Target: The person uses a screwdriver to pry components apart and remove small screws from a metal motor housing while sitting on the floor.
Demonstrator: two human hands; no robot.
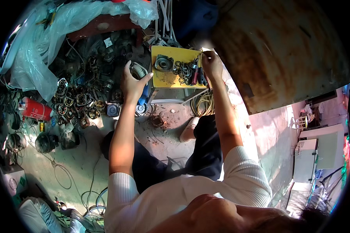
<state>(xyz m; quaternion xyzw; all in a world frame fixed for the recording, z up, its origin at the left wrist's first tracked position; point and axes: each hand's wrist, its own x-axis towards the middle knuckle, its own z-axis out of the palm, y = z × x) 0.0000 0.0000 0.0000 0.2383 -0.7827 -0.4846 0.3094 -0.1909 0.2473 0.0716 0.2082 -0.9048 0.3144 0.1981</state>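
Note:
My left hand (133,86) is left of a small yellow-topped table (179,53), its thumb and fingers curved round a motor stator (139,71) with pale windings. At the table's far right corner, my right hand (212,69) has its fingertips pinched together; whatever is between them is too small to make out. On the tabletop lies a square grey motor end cover (164,63). Beside it are several small round metal parts (182,69). A red-handled screwdriver (195,77) and a dark-handled tool (200,76) rest near the right hand.
Motor parts (79,99) are heaped on the floor at left, near a red cylinder (37,109). Clear plastic sheeting (35,73) hangs above. A rusty metal panel (276,58) looms close at right. Coiled hose (203,104) lies under the table; loose cables (93,202) trail at lower left.

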